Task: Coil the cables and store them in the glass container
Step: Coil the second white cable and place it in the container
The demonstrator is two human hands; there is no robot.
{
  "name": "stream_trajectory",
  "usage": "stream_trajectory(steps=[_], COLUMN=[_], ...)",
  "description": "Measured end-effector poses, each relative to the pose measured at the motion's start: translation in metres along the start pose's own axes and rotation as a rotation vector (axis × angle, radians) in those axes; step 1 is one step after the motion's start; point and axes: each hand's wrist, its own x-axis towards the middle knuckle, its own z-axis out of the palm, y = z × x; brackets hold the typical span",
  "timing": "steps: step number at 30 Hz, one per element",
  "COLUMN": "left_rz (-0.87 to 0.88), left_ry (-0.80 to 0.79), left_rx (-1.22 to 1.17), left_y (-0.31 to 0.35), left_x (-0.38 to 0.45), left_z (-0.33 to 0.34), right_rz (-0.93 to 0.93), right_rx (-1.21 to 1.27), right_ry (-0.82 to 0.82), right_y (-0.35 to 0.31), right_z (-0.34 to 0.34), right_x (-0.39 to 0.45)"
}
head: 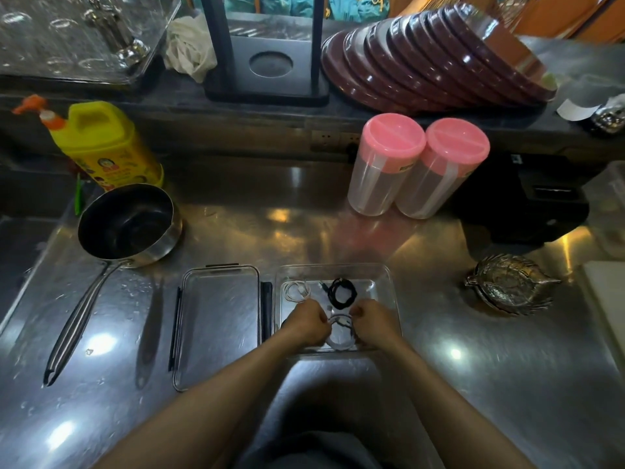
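Note:
A clear glass container (385,282) stands on the steel counter in front of me. Inside it lie a coiled white cable (297,290) at the back left and a coiled black cable (343,292) at the back middle. A grey-white coiled cable (341,336) sits at the container's near side, between my hands. My left hand (308,322) grips its left edge with curled fingers. My right hand (371,322) grips its right edge the same way. Both hands are inside the container.
The container's lid (218,319) lies flat just left of it. A saucepan (128,225) with a long handle is further left, a yellow soap bottle (105,143) behind it. Two pink-lidded jars (419,167) stand at the back right, a glass leaf dish (512,282) to the right.

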Motion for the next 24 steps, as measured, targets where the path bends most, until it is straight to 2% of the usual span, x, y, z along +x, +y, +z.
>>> stream_trajectory(steps=[10,13,16,18,21,24], left_rz=[0.03,0.084,0.138,0.155,0.097,-0.014], left_ry=[-0.032,-0.033,0.16,0.327,0.533,0.63], left_rx=[-0.09,-0.255,-0.399,-0.43,-0.431,-0.455], left_y=[-0.008,-0.01,-0.016,-0.025,-0.06,-0.111], left_x=[-0.004,-0.013,-0.028,-0.04,-0.057,-0.071], left_z=[-0.008,-0.036,-0.074,-0.094,-0.109,-0.106], right_rz=[0.047,-0.003,-0.069,-0.139,-0.211,-0.232], right_rx=[-0.042,-0.046,0.052,0.152,0.362,0.599], right_ry=[0.04,0.126,0.258,0.255,0.137,-0.109], right_y=[-0.002,-0.013,-0.031,-0.047,-0.077,-0.105], right_z=[-0.006,-0.03,-0.062,-0.079,-0.081,-0.044], right_x=[-0.003,-0.012,-0.015,-0.019,-0.035,-0.058])
